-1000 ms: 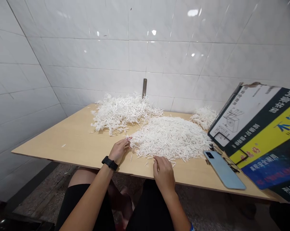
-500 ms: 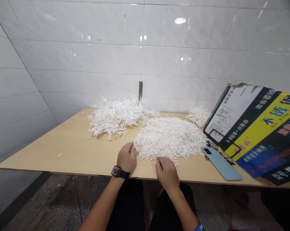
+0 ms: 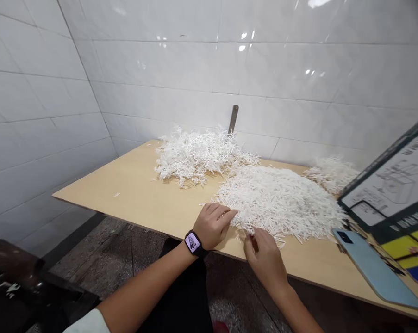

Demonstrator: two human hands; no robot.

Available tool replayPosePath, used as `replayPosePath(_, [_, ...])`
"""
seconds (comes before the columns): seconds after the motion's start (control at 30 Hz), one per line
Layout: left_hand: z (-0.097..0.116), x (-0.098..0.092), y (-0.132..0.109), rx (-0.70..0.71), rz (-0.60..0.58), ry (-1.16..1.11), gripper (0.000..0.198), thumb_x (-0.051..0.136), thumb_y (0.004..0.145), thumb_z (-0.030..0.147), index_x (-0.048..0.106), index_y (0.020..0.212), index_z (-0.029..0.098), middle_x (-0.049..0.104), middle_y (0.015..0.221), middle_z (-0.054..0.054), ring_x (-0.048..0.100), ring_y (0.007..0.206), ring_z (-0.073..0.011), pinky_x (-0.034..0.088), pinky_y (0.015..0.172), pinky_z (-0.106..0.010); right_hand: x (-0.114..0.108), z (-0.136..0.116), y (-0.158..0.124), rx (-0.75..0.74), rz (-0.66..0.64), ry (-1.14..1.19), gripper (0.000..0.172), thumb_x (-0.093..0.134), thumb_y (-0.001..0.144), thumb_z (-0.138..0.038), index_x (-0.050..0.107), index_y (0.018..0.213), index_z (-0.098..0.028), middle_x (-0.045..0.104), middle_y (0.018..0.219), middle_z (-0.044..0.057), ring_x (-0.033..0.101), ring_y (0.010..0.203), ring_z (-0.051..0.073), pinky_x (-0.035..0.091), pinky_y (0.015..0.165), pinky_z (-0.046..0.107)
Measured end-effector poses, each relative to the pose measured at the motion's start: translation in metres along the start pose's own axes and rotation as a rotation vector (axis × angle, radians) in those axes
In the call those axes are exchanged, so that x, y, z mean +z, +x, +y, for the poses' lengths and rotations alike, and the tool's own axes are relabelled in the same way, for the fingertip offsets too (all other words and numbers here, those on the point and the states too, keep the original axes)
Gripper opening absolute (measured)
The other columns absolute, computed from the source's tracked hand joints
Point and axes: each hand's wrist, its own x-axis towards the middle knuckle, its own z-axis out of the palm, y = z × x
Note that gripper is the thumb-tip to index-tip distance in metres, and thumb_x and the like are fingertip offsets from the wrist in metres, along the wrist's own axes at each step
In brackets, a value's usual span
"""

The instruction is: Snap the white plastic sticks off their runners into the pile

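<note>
My left hand (image 3: 214, 225), with a black smartwatch (image 3: 192, 241) on its wrist, rests at the near left edge of a wide heap of short white pieces (image 3: 281, 196). Its fingers are bent with the tips together; what they hold, if anything, is too small to make out. Close by on the right, my right hand (image 3: 267, 255) pinches at the heap's front edge, a small white branched piece (image 3: 251, 230) showing at its fingertips. Farther back on the left lies a looser, tangled pile of white branching pieces (image 3: 196, 157).
A metal strip (image 3: 233, 119) stands upright behind the tangled pile, before the tiled wall. A smaller white pile (image 3: 332, 173) lies at the back right. A light-blue phone (image 3: 378, 270) and a printed box (image 3: 396, 185) are on the right of the wooden board (image 3: 125, 194).
My view has turned left, so the board sits tilted and farther right. My left hand has moved nearer to my right hand along the heap's front edge.
</note>
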Motion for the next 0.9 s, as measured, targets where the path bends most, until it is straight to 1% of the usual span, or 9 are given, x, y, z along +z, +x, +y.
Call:
replayPosePath(0.1, [-0.001,0.001,-0.002,-0.052,-0.033,-0.031,0.027,0.047,0.089,0.016,0.063,0.11,0.018,0.069,0.095,-0.009,0.06,0.088,-0.02,0.045,0.078,-0.035,-0.004,-0.003,0.001,0.074,0.026,0.086,0.021,0.046,0.09,-0.031,0.057,0.097,-0.014,0.059,0.079,0.008,0.054,0.075,0.022,0.044,0.072,0.036])
replayPosePath(0.17, [-0.002,0.001,-0.002,-0.095,-0.062,-0.095,0.026,0.048,0.089,0.017,0.064,0.108,0.018,0.07,0.094,-0.009,0.06,0.088,-0.0209,0.046,0.078,-0.036,-0.006,-0.006,0.003,0.167,0.045,0.164,0.029,0.049,0.089,-0.035,0.057,0.108,-0.014,0.063,0.085,0.009,0.057,0.077,0.022,0.045,0.074,0.035])
replayPosePath(0.23, [-0.002,0.002,0.0,-0.18,-0.08,-0.215,0.022,0.049,0.088,0.018,0.065,0.103,0.018,0.07,0.094,-0.009,0.062,0.089,-0.0214,0.048,0.079,-0.036,-0.009,-0.009,0.005,0.274,0.039,0.251,0.032,0.051,0.088,-0.038,0.059,0.108,-0.014,0.064,0.086,0.008,0.059,0.076,0.021,0.046,0.073,0.033])
replayPosePath(0.33, [0.001,0.005,0.008,-0.478,-0.053,-0.533,0.016,0.054,0.086,0.023,0.062,0.099,0.018,0.071,0.09,-0.008,0.066,0.082,-0.0195,0.051,0.076,-0.032,-0.013,-0.008,0.007,0.392,0.001,0.377,0.032,0.051,0.087,-0.044,0.062,0.098,-0.016,0.066,0.083,0.007,0.06,0.076,0.02,0.047,0.072,0.031])
replayPosePath(0.43, [0.007,0.009,0.016,-0.813,-0.017,-0.886,0.016,0.062,0.082,0.031,0.056,0.089,0.018,0.071,0.074,-0.004,0.067,0.066,-0.0162,0.051,0.065,-0.027,-0.018,-0.004,0.005,0.451,-0.013,0.519,0.036,0.053,0.086,-0.045,0.061,0.108,-0.017,0.068,0.091,0.007,0.062,0.082,0.02,0.048,0.076,0.031])
replayPosePath(0.53, [0.011,0.01,0.019,-0.963,0.001,-1.048,0.022,0.065,0.079,0.036,0.054,0.082,0.017,0.07,0.068,-0.004,0.065,0.061,-0.0147,0.051,0.063,-0.025,-0.02,-0.007,0.01,0.505,0.006,0.658,0.037,0.054,0.085,-0.046,0.063,0.107,-0.017,0.069,0.093,0.008,0.063,0.084,0.02,0.048,0.078,0.03])
replayPosePath(0.67, [0.01,0.009,0.016,-1.02,-0.025,-1.094,0.027,0.065,0.079,0.041,0.056,0.082,0.016,0.068,0.066,-0.002,0.064,0.061,-0.0148,0.051,0.063,-0.026,-0.009,-0.023,0.028,0.537,-0.042,0.789,0.034,0.053,0.086,-0.047,0.066,0.089,-0.016,0.068,0.081,0.007,0.061,0.073,0.019,0.046,0.065,0.027])
replayPosePath(0.8, [0.007,0.008,0.014,-0.884,-0.089,-0.966,0.026,0.063,0.08,0.04,0.062,0.073,0.015,0.063,0.064,-0.001,0.058,0.062,-0.0132,0.048,0.062,-0.024,0.006,-0.034,0.039,0.531,-0.081,0.815,0.034,0.054,0.085,-0.049,0.062,0.076,-0.017,0.061,0.065,0.002,0.054,0.06,0.015,0.04,0.056,0.024])
replayPosePath(0.9, [0.007,0.007,0.016,-0.802,-0.155,-0.938,0.028,0.061,0.083,0.039,0.065,0.072,0.014,0.063,0.068,-0.003,0.056,0.065,-0.0134,0.046,0.064,-0.024,0.007,-0.028,0.036,0.558,-0.033,0.882,0.032,0.058,0.082,-0.05,0.061,0.081,-0.018,0.059,0.069,0.001,0.052,0.063,0.015,0.039,0.058,0.024])
